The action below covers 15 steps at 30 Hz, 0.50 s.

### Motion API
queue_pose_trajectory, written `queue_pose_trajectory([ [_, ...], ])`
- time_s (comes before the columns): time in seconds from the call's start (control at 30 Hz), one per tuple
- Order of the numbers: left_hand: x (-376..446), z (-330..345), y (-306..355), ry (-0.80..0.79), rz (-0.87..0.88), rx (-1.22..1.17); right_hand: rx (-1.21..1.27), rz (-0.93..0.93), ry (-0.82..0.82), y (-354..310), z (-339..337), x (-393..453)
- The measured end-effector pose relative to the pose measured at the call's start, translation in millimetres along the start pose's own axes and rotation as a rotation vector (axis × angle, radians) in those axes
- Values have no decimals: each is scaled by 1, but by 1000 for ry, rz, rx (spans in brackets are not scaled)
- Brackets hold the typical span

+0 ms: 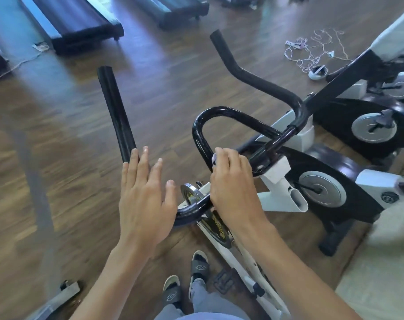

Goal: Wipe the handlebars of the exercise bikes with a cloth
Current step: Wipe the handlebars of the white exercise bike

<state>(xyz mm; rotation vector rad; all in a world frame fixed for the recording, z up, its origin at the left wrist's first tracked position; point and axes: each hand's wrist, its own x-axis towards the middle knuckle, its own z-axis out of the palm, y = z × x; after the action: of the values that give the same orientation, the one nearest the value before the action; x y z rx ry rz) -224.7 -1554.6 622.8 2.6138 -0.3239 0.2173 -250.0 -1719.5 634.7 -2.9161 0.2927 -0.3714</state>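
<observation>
Head view, only one I have. My right hand (pixel 231 183) is curled over the inner loop of the black handlebar (pixel 224 113), fingers bent and clamped on a small pale cloth (pixel 214 157); only a bit of it pokes out by the fingertips, pressed to the left side of the loop. My left hand (pixel 143 197) is spread flat, fingers straight and apart, holding nothing. It sits over the lower left bend of the bar; I can't tell whether the palm touches it. Its fingertips reach the near end of the left grip (pixel 115 112), a straight black tube running up and away.

The right grip (pixel 247 72) curves off toward the upper right. Handlebar belongs to a white-framed exercise bike (pixel 282 197) with a black flywheel cover and grey disc. A second bike (pixel 372 125) of the same kind stands just behind it at right.

Below the hands, my feet in dark slides (pixel 197 265), grey trousers, and a pedal (pixel 224 280) beside them. Wood-plank floor (pixel 58 135). Far end: black treadmill decks (pixel 81 21). Upper right on the floor: a tangle of white cords (pixel 316 47) and a small white device (pixel 317 72).
</observation>
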Motion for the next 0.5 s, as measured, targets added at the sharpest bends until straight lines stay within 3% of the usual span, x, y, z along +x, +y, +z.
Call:
queue_pose_trajectory([
  [0.1,1,0,-2,-1,2,-12,-186,-20,-68,13,-13,23],
  [0.27,1,2,-4,-7,7,-21,-358,214,-289,12,-8,38],
  [0.5,0,5,-6,0,18,-15,-134,170,-92,-24,-1,-23],
])
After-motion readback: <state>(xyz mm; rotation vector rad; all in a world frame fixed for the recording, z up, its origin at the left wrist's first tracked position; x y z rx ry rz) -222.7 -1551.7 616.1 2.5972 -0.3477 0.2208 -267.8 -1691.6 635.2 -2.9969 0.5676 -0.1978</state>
